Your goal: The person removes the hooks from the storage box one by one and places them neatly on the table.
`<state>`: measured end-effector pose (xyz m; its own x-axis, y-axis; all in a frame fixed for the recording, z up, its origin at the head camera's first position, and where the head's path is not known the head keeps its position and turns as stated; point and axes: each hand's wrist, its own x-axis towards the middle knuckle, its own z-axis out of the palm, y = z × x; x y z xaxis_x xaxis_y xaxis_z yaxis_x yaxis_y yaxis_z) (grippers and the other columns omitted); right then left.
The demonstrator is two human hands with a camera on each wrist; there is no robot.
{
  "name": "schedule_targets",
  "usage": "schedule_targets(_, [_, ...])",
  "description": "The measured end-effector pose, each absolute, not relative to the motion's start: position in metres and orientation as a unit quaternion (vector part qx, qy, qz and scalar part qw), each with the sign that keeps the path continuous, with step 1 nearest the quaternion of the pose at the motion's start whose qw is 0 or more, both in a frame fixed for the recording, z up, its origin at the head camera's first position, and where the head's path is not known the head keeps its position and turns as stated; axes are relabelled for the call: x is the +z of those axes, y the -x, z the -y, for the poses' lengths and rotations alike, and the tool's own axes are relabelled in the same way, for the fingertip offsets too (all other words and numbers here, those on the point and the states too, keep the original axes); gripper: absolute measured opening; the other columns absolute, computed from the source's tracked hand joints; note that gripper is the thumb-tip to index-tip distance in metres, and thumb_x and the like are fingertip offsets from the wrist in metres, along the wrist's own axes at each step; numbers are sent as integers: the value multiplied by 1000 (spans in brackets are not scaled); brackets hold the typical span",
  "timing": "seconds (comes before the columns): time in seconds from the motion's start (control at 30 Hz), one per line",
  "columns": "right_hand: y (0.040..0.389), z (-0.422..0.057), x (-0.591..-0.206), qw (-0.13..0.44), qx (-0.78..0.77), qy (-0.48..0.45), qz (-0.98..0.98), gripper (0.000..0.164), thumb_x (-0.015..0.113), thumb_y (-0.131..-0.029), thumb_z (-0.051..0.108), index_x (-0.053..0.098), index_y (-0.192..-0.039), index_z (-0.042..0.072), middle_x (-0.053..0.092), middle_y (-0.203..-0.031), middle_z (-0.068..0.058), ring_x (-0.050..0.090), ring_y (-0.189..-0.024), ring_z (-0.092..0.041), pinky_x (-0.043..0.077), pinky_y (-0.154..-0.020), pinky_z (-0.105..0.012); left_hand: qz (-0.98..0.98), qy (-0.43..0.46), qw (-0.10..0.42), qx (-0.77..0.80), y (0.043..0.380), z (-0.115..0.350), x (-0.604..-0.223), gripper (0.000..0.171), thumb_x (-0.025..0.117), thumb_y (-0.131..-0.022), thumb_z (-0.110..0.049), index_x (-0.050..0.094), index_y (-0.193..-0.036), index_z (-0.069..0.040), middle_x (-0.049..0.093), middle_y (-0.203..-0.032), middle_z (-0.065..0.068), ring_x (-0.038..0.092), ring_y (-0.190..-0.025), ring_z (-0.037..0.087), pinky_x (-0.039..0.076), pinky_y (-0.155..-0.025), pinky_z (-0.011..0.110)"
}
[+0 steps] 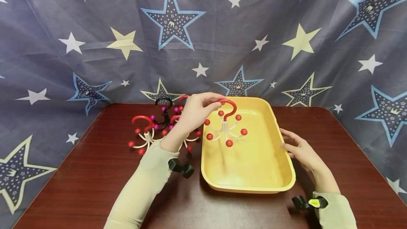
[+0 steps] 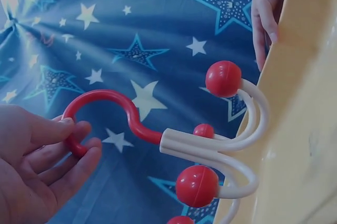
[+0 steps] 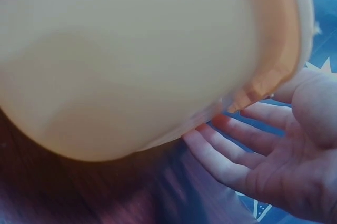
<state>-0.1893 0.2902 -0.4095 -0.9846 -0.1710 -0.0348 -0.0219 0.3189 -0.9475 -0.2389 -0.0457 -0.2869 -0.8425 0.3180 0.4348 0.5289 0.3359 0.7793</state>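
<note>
By the end of its red hook, my left hand [image 1: 198, 111] pinches a multi-arm hanger [image 1: 225, 127]. White arms tipped with red balls curve out from its white stem. The hanger hangs over the left part of a yellow plastic tray [image 1: 251, 172]; in the left wrist view the hook [image 2: 113, 96] sits between thumb and fingers. At the tray's right side, my right hand [image 1: 302, 151] holds the rim. In the right wrist view, the fingers [image 3: 224, 163] lie along the tray's outside, while the tray covers the thumb's end.
Left of the tray, a white hanger with a red hook [image 1: 148, 137] and a black hanger with purple balls [image 1: 165, 115] stand on the brown table [image 1: 79, 172]. More red-hooked hangers are partly hidden behind my left arm. A star-patterned curtain [image 1: 203, 56] backs the table.
</note>
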Motion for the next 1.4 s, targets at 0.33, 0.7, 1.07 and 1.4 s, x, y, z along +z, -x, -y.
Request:
schedule_targets(0.33, [189,-290,-410,65,-586,52,-806,61,54,-90,14,24,-142,2,40,-123,-25,61,-83,-9,53,-67,-32,819,237,111,-510,215,91,-286,18,66,-83,-16,70,-101,-15,70,-89,3,62,-73,7,48,-63,19])
schedule_targets(0.7, [189,-288,-410,66,-584,54,-807,61,53,-91,14,24,-142,2,40,-124,-26,61,-84,-9,53,-67,-32,842,196,122,-488,190,133,-299,20,68,-81,-21,70,-101,-20,70,-90,-3,58,-67,7,44,-55,19])
schedule_targets(1.07, [189,-287,-408,67,-585,53,-807,61,54,-90,13,23,-142,2,40,-123,-26,61,-83,-9,53,-67,-32,856,166,130,-472,169,167,-312,20,66,-83,-22,70,-101,-17,70,-86,-2,59,-72,2,46,-62,18])
schedule_targets(1.4, [189,-289,-409,69,-591,57,-802,62,54,-91,14,22,-142,1,40,-124,-28,62,-84,-10,53,-67,-32,868,124,121,-465,160,189,-325,18,65,-84,-22,69,-101,-18,53,-59,-8,35,-42,2,30,-37,25])
